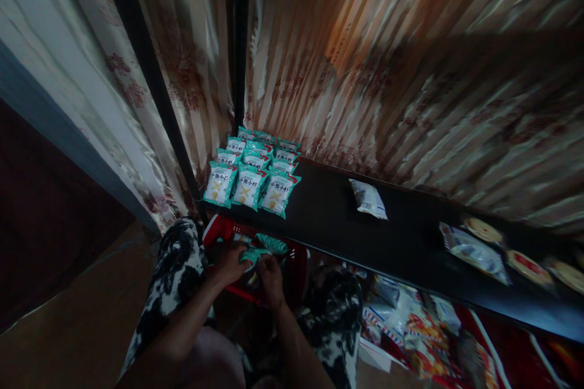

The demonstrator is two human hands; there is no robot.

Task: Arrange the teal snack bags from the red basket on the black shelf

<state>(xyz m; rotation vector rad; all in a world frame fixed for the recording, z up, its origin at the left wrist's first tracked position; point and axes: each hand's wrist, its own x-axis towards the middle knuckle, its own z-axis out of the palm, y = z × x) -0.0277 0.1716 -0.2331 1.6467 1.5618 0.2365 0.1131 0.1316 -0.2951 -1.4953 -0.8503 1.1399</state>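
Over a red plastic basket (298,273) between my knees, my left hand (232,264) and my right hand (270,273) are closed on opposite ends of one teal snack bag (253,256). Another teal bag (272,244) lies in the basket just behind them, and more dim packets sit lower down. On the black shelf above, several matching teal-and-white snack bags (247,187) stand upright in three rows running back toward the curtain. The fingertips are dim and partly hidden.
Farther right on the black shelf (319,200) lie a white packet (368,198), a clear-and-blue packet (474,250) and round tan items (529,268). Below it are several mixed snack packets (424,334). A dark metal post (150,67) rises at the left, before pleated curtains (387,91).
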